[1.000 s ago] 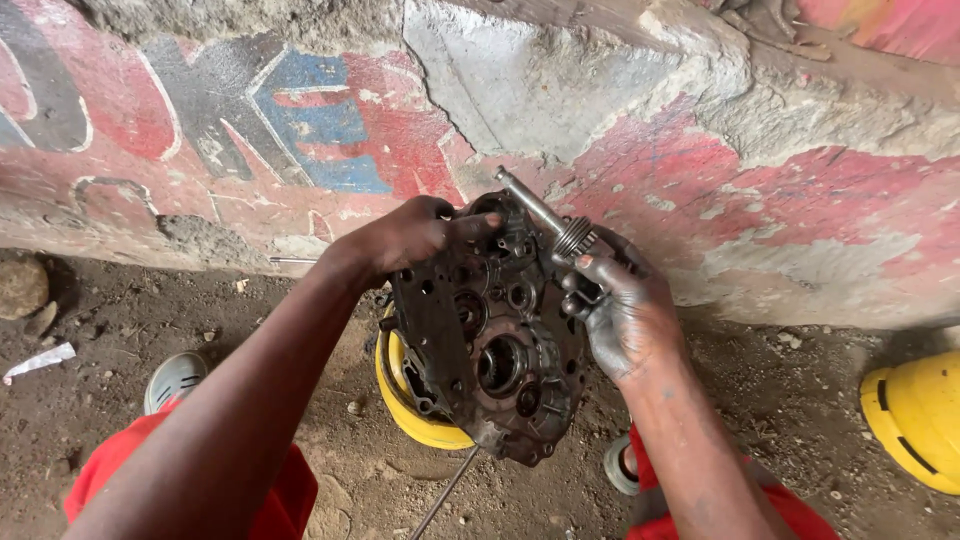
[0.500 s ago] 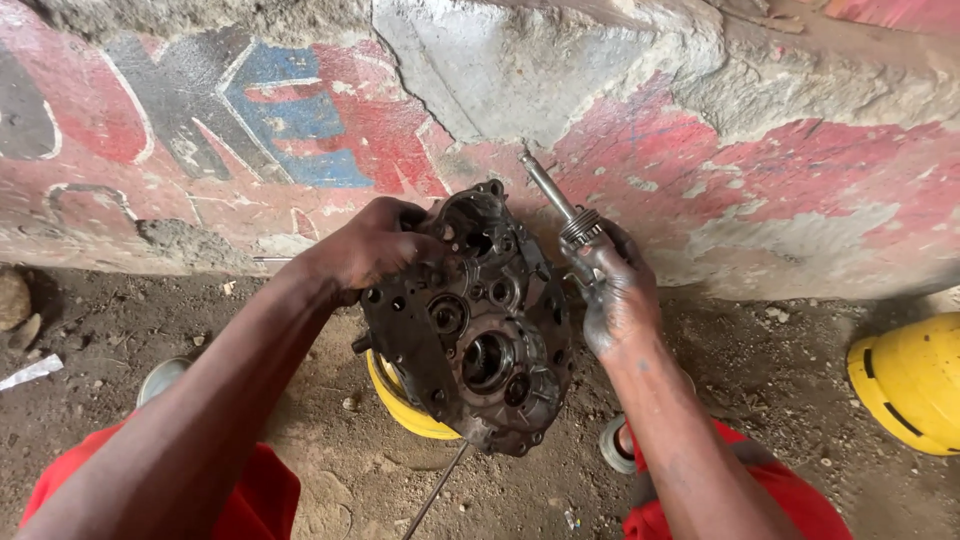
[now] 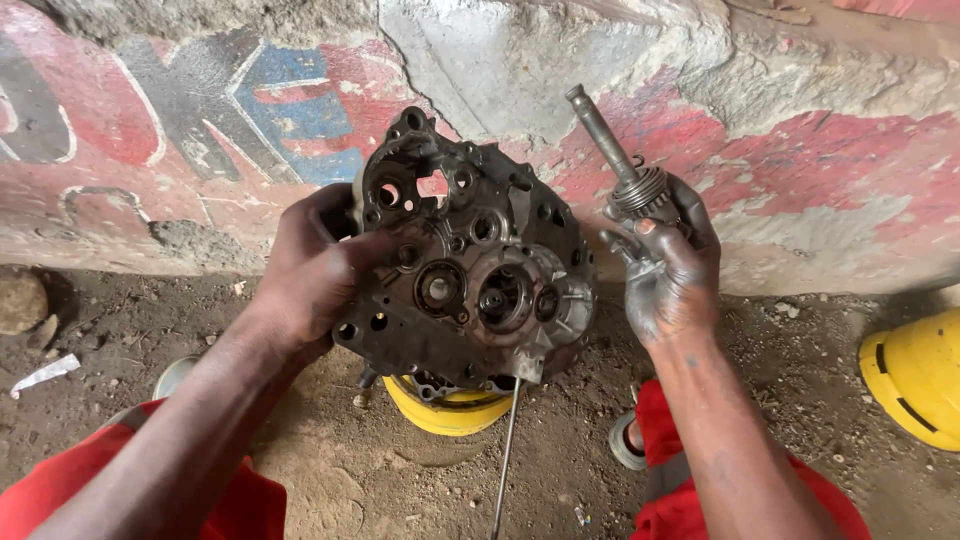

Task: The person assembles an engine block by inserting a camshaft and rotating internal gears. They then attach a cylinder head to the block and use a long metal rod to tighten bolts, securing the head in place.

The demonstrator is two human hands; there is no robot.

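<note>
My left hand (image 3: 315,272) grips the left edge of a dark, greasy engine crankcase half (image 3: 470,270), holding it upright in front of a painted wall. The case shows several round bearing bores. My right hand (image 3: 665,270), black with grease, is shut on a metal gear shaft (image 3: 625,165) that points up and to the left, clear of the case's right edge. A thin metal rod (image 3: 505,450) hangs down from below the case.
A yellow container (image 3: 445,410) sits on the dirt ground under the case. Another yellow object (image 3: 915,375) lies at the right edge. A stone (image 3: 20,300) and a white scrap (image 3: 45,372) lie at the left. My red trouser legs (image 3: 700,500) frame the bottom.
The gear shaft has come out of the crankcase and my right hand has carried it up and to the right. The case has tilted to face me more squarely.
</note>
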